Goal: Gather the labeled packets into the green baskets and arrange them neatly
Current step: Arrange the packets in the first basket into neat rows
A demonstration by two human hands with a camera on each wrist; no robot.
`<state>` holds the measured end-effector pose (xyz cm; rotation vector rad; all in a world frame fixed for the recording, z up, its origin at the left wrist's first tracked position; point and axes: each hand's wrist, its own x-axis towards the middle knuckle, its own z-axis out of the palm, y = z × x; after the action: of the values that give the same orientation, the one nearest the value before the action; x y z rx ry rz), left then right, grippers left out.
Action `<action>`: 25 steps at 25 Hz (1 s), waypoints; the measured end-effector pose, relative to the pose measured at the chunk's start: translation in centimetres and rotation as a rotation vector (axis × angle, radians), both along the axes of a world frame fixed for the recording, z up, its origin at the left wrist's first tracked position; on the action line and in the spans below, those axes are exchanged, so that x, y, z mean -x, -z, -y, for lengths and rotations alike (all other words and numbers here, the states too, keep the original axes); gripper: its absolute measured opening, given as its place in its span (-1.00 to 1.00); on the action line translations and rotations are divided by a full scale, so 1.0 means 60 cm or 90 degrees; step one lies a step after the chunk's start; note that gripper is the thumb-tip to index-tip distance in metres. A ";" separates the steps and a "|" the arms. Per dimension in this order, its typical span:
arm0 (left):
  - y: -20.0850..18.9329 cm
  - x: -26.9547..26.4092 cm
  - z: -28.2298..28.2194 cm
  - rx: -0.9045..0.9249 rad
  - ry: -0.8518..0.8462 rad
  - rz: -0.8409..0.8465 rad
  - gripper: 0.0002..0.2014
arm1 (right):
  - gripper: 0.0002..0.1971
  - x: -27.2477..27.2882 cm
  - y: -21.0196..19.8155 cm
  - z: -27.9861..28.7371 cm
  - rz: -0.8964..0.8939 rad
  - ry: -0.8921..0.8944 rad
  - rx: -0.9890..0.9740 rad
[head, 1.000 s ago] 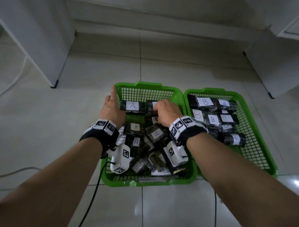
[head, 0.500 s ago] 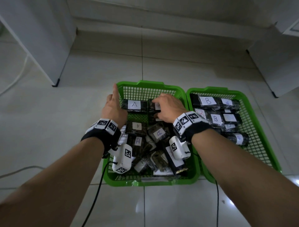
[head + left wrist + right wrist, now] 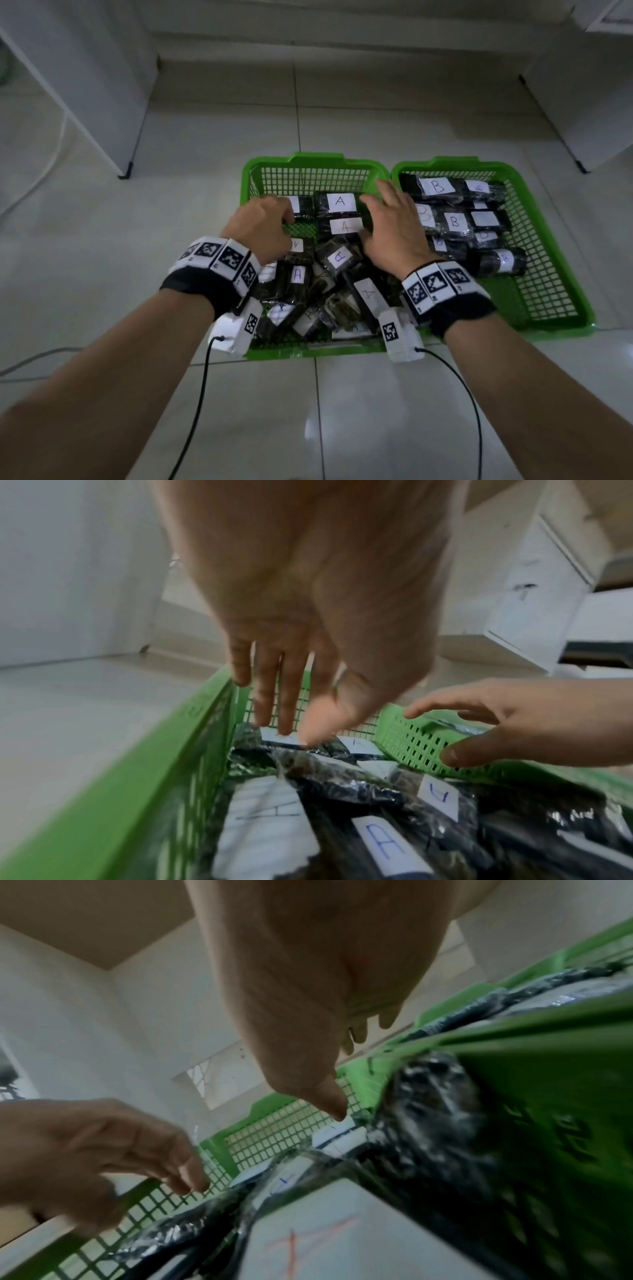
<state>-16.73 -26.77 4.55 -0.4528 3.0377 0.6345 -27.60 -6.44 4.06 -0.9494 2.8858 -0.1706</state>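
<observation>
- Pale floor tiles [image 3: 219, 144] carry two green baskets side by side, their long walls touching, with white cabinets [image 3: 78, 68] standing at the far left and right.
- The left basket [image 3: 308, 162] holds a loose heap of dark packets labelled "A" [image 3: 340, 201]; two lie squared up along its far end, the rest are tumbled toward the near wall.
- The right basket [image 3: 561, 267] holds dark packets labelled "B" [image 3: 436, 186], lined in rows across its far half.
- The left hand [image 3: 262, 224] reaches into the left basket's far left corner, fingers straight and slightly spread in the wrist view, tips touching a packet's white label [image 3: 281, 737]; whether the thumb pinches it is hard to tell.
- The right hand [image 3: 394, 226] hovers over the wall between the baskets, fingers splayed apart and holding nothing.
- Marker-patterned wristbands [image 3: 219, 260] and white wrist cameras with black cables [image 3: 202, 387] ride on both forearms.
</observation>
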 end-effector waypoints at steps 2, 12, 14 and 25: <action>-0.012 -0.009 -0.011 0.103 0.075 0.219 -0.56 | -0.20 0.006 0.016 -0.013 0.061 0.035 -0.032; -0.023 -0.012 0.001 0.030 0.109 0.286 -0.66 | -0.56 0.011 0.034 -0.026 0.077 -0.001 -0.056; -0.045 -0.003 0.005 -0.038 0.125 0.266 -0.72 | -0.61 0.008 0.037 -0.027 0.060 -0.008 -0.026; -0.064 0.158 0.042 -0.066 0.081 0.073 -0.63 | -0.71 0.008 0.052 -0.023 0.020 0.018 -0.073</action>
<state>-26.21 -29.26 8.36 -0.2792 2.8812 0.7270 -28.07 -5.06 0.93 -0.8783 2.8461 -0.0211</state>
